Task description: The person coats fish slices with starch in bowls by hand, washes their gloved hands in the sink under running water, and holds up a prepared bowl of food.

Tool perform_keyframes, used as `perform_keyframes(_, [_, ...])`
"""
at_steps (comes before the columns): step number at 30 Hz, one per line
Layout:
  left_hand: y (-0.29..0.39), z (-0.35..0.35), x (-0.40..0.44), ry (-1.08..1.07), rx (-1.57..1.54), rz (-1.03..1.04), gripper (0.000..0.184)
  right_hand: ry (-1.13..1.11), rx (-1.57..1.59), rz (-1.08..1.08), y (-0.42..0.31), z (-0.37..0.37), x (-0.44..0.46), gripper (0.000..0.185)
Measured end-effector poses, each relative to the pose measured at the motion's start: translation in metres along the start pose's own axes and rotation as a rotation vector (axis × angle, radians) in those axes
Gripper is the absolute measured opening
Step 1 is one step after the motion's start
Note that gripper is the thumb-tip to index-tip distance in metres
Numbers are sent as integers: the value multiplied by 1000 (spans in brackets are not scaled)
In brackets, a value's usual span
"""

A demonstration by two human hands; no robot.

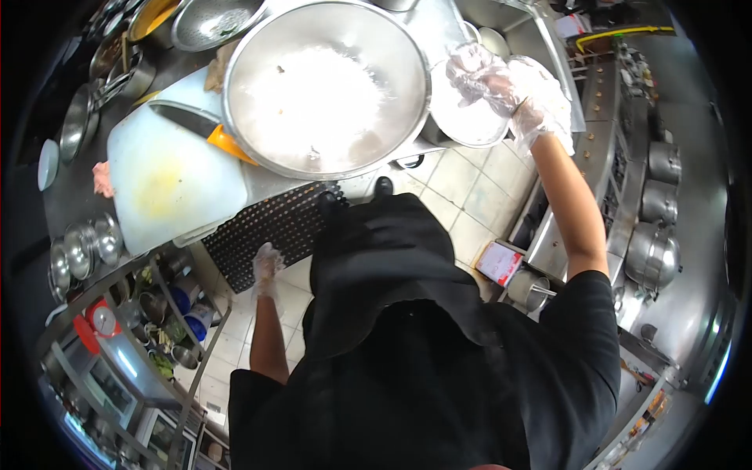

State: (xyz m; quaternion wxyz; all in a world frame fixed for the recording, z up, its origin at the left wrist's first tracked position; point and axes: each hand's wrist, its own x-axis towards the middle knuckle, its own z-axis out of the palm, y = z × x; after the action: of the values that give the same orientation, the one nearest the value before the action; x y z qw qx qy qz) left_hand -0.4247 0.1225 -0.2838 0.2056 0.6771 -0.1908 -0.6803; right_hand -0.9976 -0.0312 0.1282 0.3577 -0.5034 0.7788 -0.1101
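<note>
from the head view, my only feed, a worker's right hand in a clear, crumpled glove reaches over a pale round vessel at the sink end of the steel surface. the glove overlaps the vessel's upper rim; whether the fingers touch it or only pass above it i cannot tell. wrinkled plastic covers that grip, so i cannot tell if it is narrow or pinching something.

the left hand, also gloved, hangs low near a black perforated mat on the tiled floor, its fingers slack and nothing seen in that grip.

the vessel stands just to the right of a wide steel bowl, whose inside shows a few small specks and strong glare. a pale cutting board lies to the bowl's left, with an orange piece between them and a pink lump at the board's far side. beyond the vessel sits a sink with pale dishes in it.

in my judgement the vessel is stiff and of modest weight, though glare hides its contents and a full one would be heavier. loose film over the fingers looks slippery on a smooth wall, so i favour the rim, hooked from the near right side. the wide bowl reads as rigid, too broad for one hand, and best held by opposite edges.
</note>
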Motion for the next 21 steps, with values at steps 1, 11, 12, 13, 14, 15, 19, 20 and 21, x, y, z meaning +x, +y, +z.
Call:
perform_keyframes(1, [0,8,-5,83,160,24,36,-68,-366,-347,33,6,42,35])
perform_keyframes(11, [80,110,-92,-147,156,328,48,-105,8,-852,-5,-3,93,40])
perform_keyframes(12, [80,119,-98,-220,140,317,54,-87,20,-833,13,-26,87,41])
perform_keyframes(13, [85,126,-111,-352,107,275,53,-58,20,-809,39,-55,79,42])
perform_keyframes(14, [95,141,-129,-500,72,225,52,-23,9,-773,67,-86,69,43])
perform_keyframes(15, [114,168,-158,-506,208,190,50,9,-10,-737,99,-115,57,43])
perform_keyframes(19, [202,305,-265,-602,310,219,52,73,-75,-616,224,-193,20,47])
perform_keyframes(20, [219,346,-282,-645,321,280,49,48,-82,-601,250,-199,14,48])
perform_keyframes(21, [232,391,-295,-654,251,292,39,17,-97,-595,274,-200,9,49])
